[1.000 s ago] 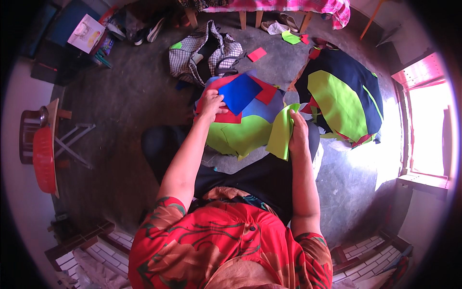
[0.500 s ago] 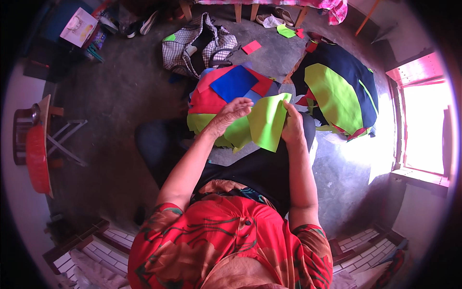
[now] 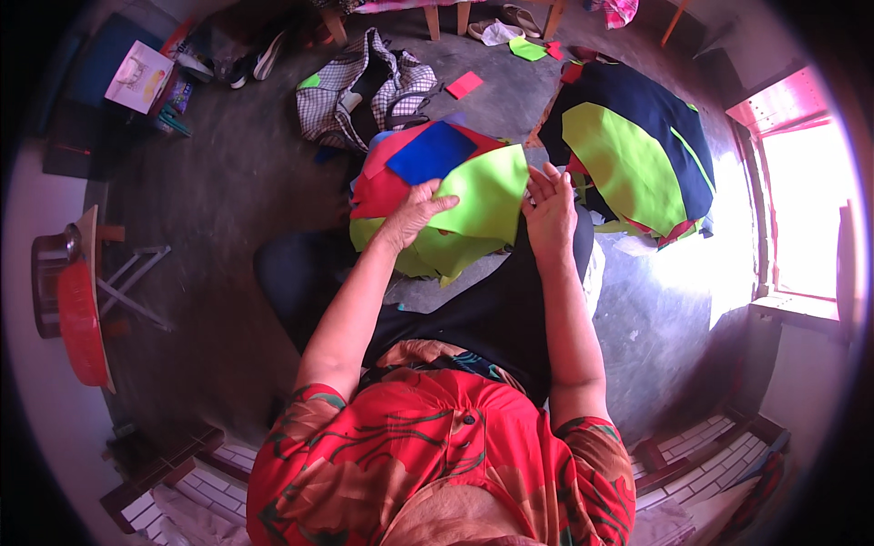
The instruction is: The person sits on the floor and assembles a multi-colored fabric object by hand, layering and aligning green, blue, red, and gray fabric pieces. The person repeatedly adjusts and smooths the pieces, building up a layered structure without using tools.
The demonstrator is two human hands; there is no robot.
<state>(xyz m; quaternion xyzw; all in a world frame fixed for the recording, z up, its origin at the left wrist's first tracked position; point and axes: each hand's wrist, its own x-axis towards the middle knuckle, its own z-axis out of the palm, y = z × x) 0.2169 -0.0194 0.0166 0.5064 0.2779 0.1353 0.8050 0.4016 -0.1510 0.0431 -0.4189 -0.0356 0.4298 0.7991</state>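
Observation:
A lime-green fabric piece (image 3: 489, 193) is spread over the near right side of a heap of cloth pieces between my legs. My left hand (image 3: 415, 218) grips its left edge, thumb on top and fingers beneath. Beside its right edge, my right hand (image 3: 550, 218) is open, fingers slightly apart and holding nothing. A blue fabric piece (image 3: 431, 153) lies on top of the heap, above red cloth (image 3: 384, 177). More lime-green cloth (image 3: 410, 257) hangs at the near side of the heap.
A larger dark-blue and lime-green cloth bundle (image 3: 628, 159) sits to the right. Beyond the heap lie a checked bag (image 3: 332, 105) and a small red piece (image 3: 464, 85). A red basin (image 3: 80, 323) stands far left, near a folding metal stand (image 3: 132, 282). Shoes (image 3: 266, 62) lie at the back.
The lime-green piece, held up in my right hand before, now lies flattened over the heap. My left hand has taken its left edge; my right hand has let go.

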